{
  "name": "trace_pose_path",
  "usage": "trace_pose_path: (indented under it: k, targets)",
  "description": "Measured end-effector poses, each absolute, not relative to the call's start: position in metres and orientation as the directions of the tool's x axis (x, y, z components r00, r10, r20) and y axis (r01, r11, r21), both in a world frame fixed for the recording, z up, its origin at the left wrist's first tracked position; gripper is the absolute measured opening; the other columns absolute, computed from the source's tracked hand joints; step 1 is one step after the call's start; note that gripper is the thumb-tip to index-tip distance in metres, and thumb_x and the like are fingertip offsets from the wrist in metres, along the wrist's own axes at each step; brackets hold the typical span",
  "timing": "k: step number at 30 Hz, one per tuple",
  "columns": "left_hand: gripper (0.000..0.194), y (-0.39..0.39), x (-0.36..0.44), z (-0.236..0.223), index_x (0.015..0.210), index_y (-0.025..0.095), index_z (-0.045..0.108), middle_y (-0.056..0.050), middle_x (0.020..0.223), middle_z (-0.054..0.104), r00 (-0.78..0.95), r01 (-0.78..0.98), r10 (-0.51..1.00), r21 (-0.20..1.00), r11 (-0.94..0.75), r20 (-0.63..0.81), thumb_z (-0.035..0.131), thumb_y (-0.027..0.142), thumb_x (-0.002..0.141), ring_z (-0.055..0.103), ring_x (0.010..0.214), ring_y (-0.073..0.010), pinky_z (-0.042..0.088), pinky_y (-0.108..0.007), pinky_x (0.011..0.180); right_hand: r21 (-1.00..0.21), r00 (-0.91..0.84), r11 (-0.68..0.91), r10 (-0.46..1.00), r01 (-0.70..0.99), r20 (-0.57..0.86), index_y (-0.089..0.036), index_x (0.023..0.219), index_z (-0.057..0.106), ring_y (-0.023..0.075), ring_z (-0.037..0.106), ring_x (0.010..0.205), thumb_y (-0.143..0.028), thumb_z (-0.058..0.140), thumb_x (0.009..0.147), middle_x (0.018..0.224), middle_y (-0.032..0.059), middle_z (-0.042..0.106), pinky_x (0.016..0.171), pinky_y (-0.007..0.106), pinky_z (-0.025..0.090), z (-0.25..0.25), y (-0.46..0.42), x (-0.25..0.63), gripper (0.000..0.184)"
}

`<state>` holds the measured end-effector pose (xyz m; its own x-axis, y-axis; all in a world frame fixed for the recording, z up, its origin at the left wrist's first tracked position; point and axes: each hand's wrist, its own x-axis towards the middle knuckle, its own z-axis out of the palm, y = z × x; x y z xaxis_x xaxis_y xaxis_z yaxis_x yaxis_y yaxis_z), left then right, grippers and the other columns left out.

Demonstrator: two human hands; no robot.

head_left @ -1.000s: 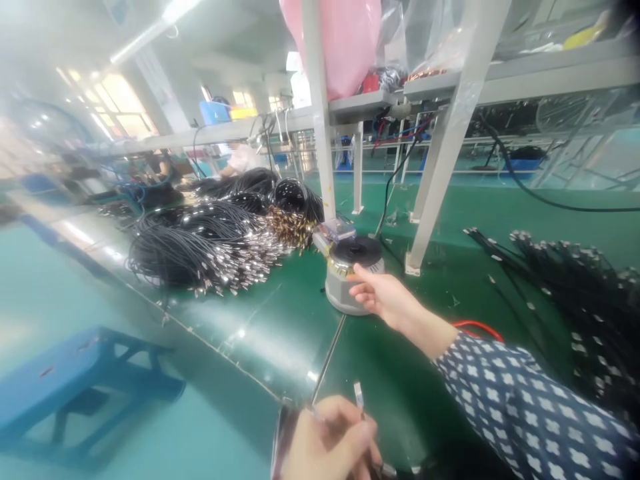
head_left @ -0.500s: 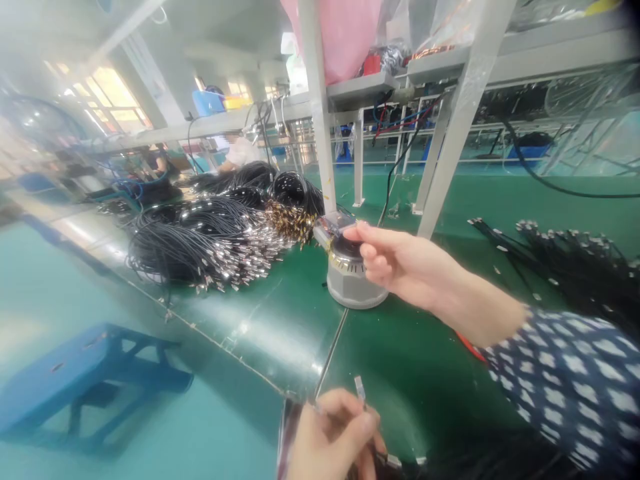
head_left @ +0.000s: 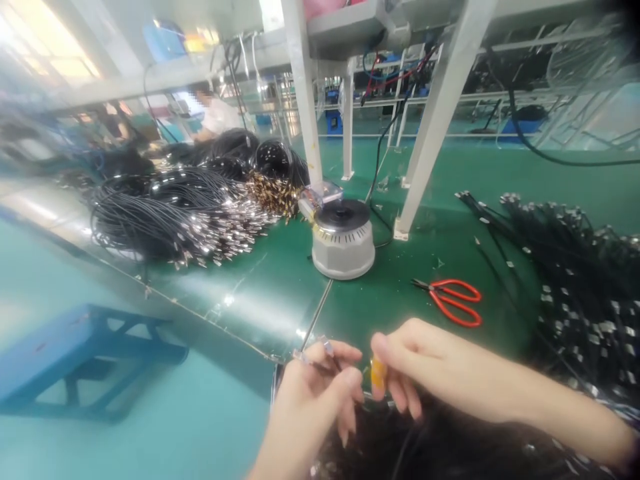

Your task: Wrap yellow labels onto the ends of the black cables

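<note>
My left hand (head_left: 320, 397) is closed on a thin black cable, with its silver metal connector (head_left: 327, 347) sticking up between the fingers. A second small metal tip (head_left: 301, 357) shows beside the knuckles. Just to the right, my right hand (head_left: 407, 363) has thumb and index finger pinched together on a small piece of yellow tape (head_left: 377, 373). The two hands are close, fingertips nearly meeting. Beneath them lies a dark mass of black cables (head_left: 400, 443), partly hidden by the hands. Beyond them stands a round grey machine (head_left: 343, 248) with a black disc on top.
Red-handled cutters (head_left: 455, 300) rest on the green tabletop (head_left: 270, 287), right of the machine. Black cable bundles lie at left (head_left: 145, 213) and right (head_left: 575, 267). White shelf legs (head_left: 435, 120) rise behind. A blue stool (head_left: 85, 360) stands left; another person (head_left: 220, 113) sits farther back.
My right hand has come back from the grey machine to beside my left hand, now with yellow tape in its fingers. The view has tilted down, and the cutters are now uncovered.
</note>
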<state>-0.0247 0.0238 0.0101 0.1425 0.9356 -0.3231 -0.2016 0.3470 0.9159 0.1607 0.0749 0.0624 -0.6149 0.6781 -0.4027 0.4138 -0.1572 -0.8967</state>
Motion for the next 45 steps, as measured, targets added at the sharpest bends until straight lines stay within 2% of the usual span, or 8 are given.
trace_pose_path:
  k: [7,10,12,15,20,26,33,45]
  targets:
    - [0.025,0.02,-0.015,0.017,0.072,0.015,0.057,0.003,0.05,0.058,0.044,-0.108,0.924,0.918,0.382,-0.379,0.072,0.034,0.078,0.04,0.032,-0.0016,0.025,-0.013,0.035,-0.843,-0.502,-0.053,0.783,0.535,-0.368,-0.015,0.072,0.066,0.0113,0.051,0.046,-0.062,0.037,0.094,0.052,-0.0008,0.057,0.051,0.023,0.04,0.05,0.072,0.159,0.06]
    - [0.026,0.016,-0.011,0.015,0.07,0.015,0.057,0.003,0.05,0.058,-0.032,-0.142,0.928,0.92,0.364,-0.372,0.071,0.035,0.078,0.04,0.033,-0.002,0.026,-0.013,0.035,-0.923,-0.399,-0.144,0.87,0.357,-0.291,-0.017,0.094,0.065,0.0126,0.055,0.052,-0.061,0.039,0.093,0.062,-0.0011,0.061,0.056,0.025,0.044,0.035,0.069,0.156,0.051]
    - [0.027,0.015,-0.011,0.013,0.07,0.015,0.057,0.002,0.051,0.059,-0.043,-0.165,0.926,0.917,0.363,-0.374,0.071,0.036,0.078,0.041,0.033,-0.0027,0.028,-0.014,0.035,-0.966,-0.366,-0.194,0.898,0.171,-0.246,-0.019,0.105,0.059,0.0155,0.062,0.067,-0.058,0.052,0.089,0.078,0.0017,0.067,0.067,0.028,0.048,0.027,0.063,0.152,0.043]
    - [0.027,0.015,-0.012,0.01,0.07,0.015,0.057,0.003,0.052,0.058,-0.038,-0.191,0.928,0.914,0.357,-0.37,0.071,0.036,0.078,0.042,0.033,-0.0032,0.028,-0.014,0.034,-0.968,-0.348,-0.249,0.907,0.016,-0.238,-0.021,0.105,0.055,0.0204,0.065,0.088,-0.045,0.072,0.078,0.097,0.0057,0.07,0.075,0.031,0.048,0.019,0.051,0.145,0.04]
    - [0.022,0.017,-0.016,0.014,0.092,0.017,0.056,0.001,0.059,0.064,0.018,-0.3,0.943,0.898,0.321,-0.331,0.065,0.036,0.085,0.05,0.037,-0.0065,0.036,-0.015,0.036,-0.966,-0.132,-0.25,0.962,-0.066,-0.24,-0.022,0.086,0.051,0.0149,0.061,0.072,-0.031,0.077,0.074,0.073,-0.0026,0.064,0.067,0.027,0.045,0.013,0.048,0.145,0.03]
    - [0.023,0.013,-0.017,0.011,0.077,0.018,0.049,-0.001,0.058,0.068,0.083,-0.335,0.934,0.873,0.353,-0.346,0.063,0.034,0.088,0.053,0.032,-0.0074,0.038,-0.014,0.031,-0.957,-0.242,-0.26,0.944,-0.125,-0.225,-0.021,0.084,0.053,0.0139,0.06,0.074,-0.027,0.079,0.072,0.076,-0.003,0.064,0.069,0.026,0.044,0.02,0.053,0.145,0.029]
    - [0.026,0.01,-0.017,0.01,0.076,0.016,0.054,-0.003,0.056,0.069,0.118,-0.271,0.911,0.87,0.413,-0.396,0.068,0.037,0.083,0.053,0.029,-0.0082,0.036,-0.013,0.028,-0.97,-0.284,-0.237,0.935,-0.057,-0.212,-0.021,0.079,0.051,0.014,0.058,0.074,-0.023,0.076,0.075,0.075,-0.0035,0.063,0.068,0.026,0.043,0.019,0.052,0.136,0.025]
    - [0.026,0.012,-0.017,0.012,0.076,0.018,0.052,-0.003,0.057,0.07,0.133,-0.305,0.901,0.848,0.434,-0.413,0.069,0.035,0.082,0.055,0.03,-0.0091,0.04,-0.014,0.029,-0.965,-0.292,-0.246,0.933,-0.087,-0.211,-0.021,0.076,0.05,0.0147,0.058,0.073,-0.022,0.075,0.074,0.073,-0.0033,0.062,0.07,0.029,0.044,0.019,0.053,0.133,0.025]
